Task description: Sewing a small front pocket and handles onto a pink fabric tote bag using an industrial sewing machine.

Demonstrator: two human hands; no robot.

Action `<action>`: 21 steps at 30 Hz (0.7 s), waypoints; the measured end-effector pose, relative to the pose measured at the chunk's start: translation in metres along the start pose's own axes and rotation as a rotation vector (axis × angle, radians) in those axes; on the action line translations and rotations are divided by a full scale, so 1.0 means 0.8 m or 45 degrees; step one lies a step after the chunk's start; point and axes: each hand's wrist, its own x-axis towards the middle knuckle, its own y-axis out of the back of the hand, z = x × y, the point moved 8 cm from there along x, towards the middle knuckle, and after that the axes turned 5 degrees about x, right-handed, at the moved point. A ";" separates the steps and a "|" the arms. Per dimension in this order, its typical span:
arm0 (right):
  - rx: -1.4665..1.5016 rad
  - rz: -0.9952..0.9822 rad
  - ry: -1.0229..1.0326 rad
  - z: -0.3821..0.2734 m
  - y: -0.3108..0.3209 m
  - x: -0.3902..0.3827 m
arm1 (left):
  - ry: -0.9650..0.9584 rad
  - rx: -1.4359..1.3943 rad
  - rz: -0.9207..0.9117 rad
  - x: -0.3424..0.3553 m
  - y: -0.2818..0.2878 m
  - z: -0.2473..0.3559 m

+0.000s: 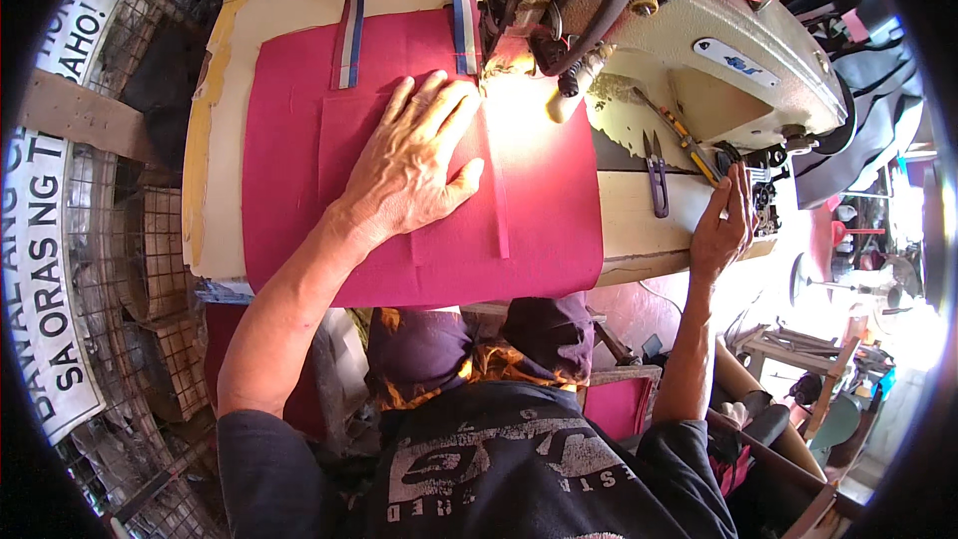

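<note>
A dark pink piece of cloth (284, 170) lies flat over the sewing machine's table. My left hand (414, 165) rests on it palm down, fingers stretched and the thumb apart. Just beyond those fingers, a striped strap (464, 15) in blue, white and red meets the cloth beside the lit needle area; its other leg (352, 35) lies farther left. Over at the machine's right end, my right hand (725, 225) has its fingers extended against dark parts by the bobbin winder (766, 190). No held object shows in it, though its fingertips are partly hidden.
The sewing machine (689, 15) spans the far right side. Purple-handled thread snips (657, 180) and a yellow-and-black screwdriver (689, 145) lie on its bed. Wire mesh (160, 260) and white signs (50, 309) stand at left. A fan (893, 279) is at right.
</note>
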 end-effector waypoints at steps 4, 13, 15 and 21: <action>0.020 -0.016 0.003 0.009 -0.006 -0.001 | 0.015 0.002 -0.010 0.000 0.000 -0.002; 0.074 -0.021 -0.052 0.012 -0.005 -0.001 | -0.003 0.036 0.039 -0.002 0.003 0.000; 0.041 -0.015 -0.008 0.007 -0.004 -0.001 | 0.003 0.022 0.012 -0.004 0.001 0.000; -0.005 -0.019 -0.009 0.005 -0.002 -0.001 | -0.009 0.044 0.027 -0.004 0.002 0.002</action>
